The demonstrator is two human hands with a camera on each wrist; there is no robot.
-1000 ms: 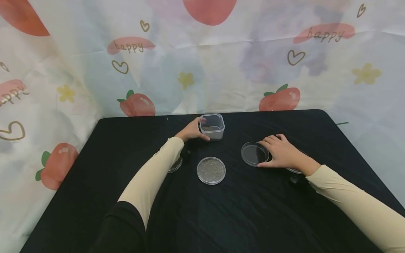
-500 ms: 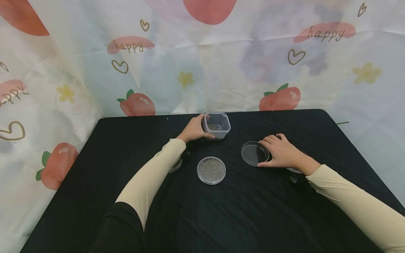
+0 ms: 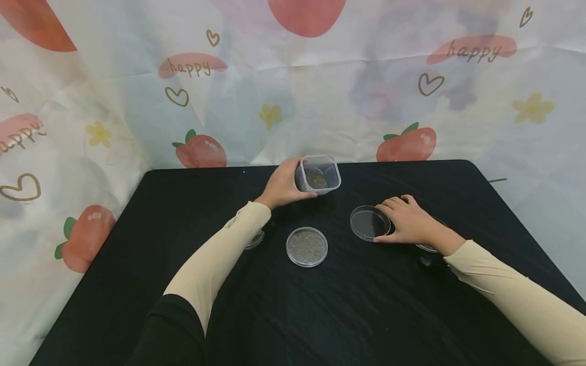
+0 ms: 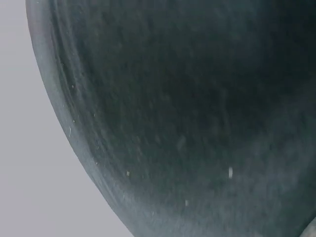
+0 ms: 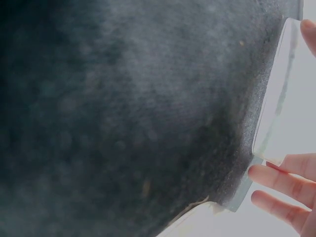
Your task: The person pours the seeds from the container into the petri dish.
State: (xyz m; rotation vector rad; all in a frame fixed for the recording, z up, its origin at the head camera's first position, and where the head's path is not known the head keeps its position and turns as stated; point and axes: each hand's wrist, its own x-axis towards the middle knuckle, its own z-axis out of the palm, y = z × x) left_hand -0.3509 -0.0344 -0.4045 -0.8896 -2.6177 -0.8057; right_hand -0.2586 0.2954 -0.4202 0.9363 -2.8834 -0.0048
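Observation:
My left hand [image 3: 285,184] grips a clear plastic box [image 3: 319,175] from its left side, thumb in front. The box is tilted toward me, with grey-brown grains at its bottom. My right hand [image 3: 407,221] holds a clear petri dish [image 3: 366,223] by its right rim; no grains show in that dish. Between the hands, nearer me, another petri dish [image 3: 306,247] lies full of grey grains. Fingers beside a translucent thing show in the right wrist view; I cannot tell which hand. In the left wrist view neither hand is plain.
A third dish [image 3: 255,240] is partly hidden by the left forearm. Behind the right wrist shows the rim of one more dish [image 3: 428,247]. Black cloth [image 3: 320,320] covers the table, and a printed curtain [image 3: 320,101] hangs behind it.
My left hand has moved the box right and slightly up, tilting it more toward me so the grains inside show. The right hand and its dish keep their place.

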